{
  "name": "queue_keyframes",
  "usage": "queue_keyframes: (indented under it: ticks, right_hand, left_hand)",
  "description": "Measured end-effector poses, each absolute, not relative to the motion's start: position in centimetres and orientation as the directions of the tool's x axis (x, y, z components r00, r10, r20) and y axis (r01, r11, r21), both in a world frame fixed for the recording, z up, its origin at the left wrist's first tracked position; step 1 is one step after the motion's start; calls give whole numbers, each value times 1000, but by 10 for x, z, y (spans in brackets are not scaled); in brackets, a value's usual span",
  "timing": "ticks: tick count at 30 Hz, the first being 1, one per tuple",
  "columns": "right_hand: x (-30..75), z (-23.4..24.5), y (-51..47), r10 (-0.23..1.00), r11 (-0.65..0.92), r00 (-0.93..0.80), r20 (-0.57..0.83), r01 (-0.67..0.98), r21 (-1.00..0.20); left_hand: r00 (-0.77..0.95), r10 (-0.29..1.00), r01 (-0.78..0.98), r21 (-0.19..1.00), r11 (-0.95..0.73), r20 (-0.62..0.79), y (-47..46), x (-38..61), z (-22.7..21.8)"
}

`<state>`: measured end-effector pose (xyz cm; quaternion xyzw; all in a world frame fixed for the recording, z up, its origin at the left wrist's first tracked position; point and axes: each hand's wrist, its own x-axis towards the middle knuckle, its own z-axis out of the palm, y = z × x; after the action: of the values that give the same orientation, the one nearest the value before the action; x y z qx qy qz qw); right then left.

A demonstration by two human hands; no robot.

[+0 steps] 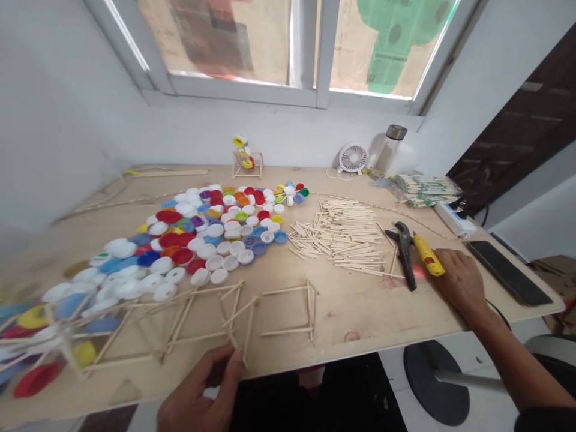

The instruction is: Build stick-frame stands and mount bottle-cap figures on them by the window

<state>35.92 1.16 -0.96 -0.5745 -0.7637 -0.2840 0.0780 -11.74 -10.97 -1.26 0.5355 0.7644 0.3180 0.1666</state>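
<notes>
My left hand (202, 384), at the front edge of the table, pinches a small frame of thin wooden sticks (240, 318) between thumb and fingertips. Just right of it lies a three-sided stick frame (310, 309); to its left are more joined stick frames (180, 318). On the right side, my right hand (461, 282) is closed around the rear of a yellow glue gun (428, 255); its fingers are partly hidden. The nozzle points away from me. Beside the glue gun rests a black-handled cutter (405, 255).
Many coloured bottle caps (180, 240) cover the table's left and middle. Loose sticks (348, 234) are piled right of centre. Along the back stand a small cap-and-stick model (246, 162), a white fan (353, 158) and a bottle (389, 153). A phone (508, 273) and power strip (454, 219) lie right.
</notes>
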Motion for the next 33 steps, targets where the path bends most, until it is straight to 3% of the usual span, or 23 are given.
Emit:
queue_keyframes:
  ticks: [6,11,14,17,21,25,33]
  right_hand:
    - [366,-6,7,880,252,-333,338,932,261]
    - [349,17,-15,874,247,-282,396,959,139]
    - [294,26,-34,849,277,-185,496,954,-119]
    - [220,24,-48,936,323,-205,287,825,-464]
    - [147,16,-53,939,324,-313,144,656,-681]
    - [119,13,-52,936,288,-344,70,637,-715]
    - [110,4,-52,931,345,-345,121,723,-599]
  left_hand:
    - [-417,889,676,719,163,191,-108,-108,-9]
    - [-407,884,655,748,107,229,-107,-104,-8]
    - [-410,881,655,748,105,235,-108,-105,-11]
    - [-415,876,670,734,113,245,-108,-104,-12]
    - [-402,885,671,733,111,234,-108,-104,-11]
    - [-398,891,668,735,119,218,-108,-104,-10]
    - [-387,896,688,715,125,215,-104,-104,-12]
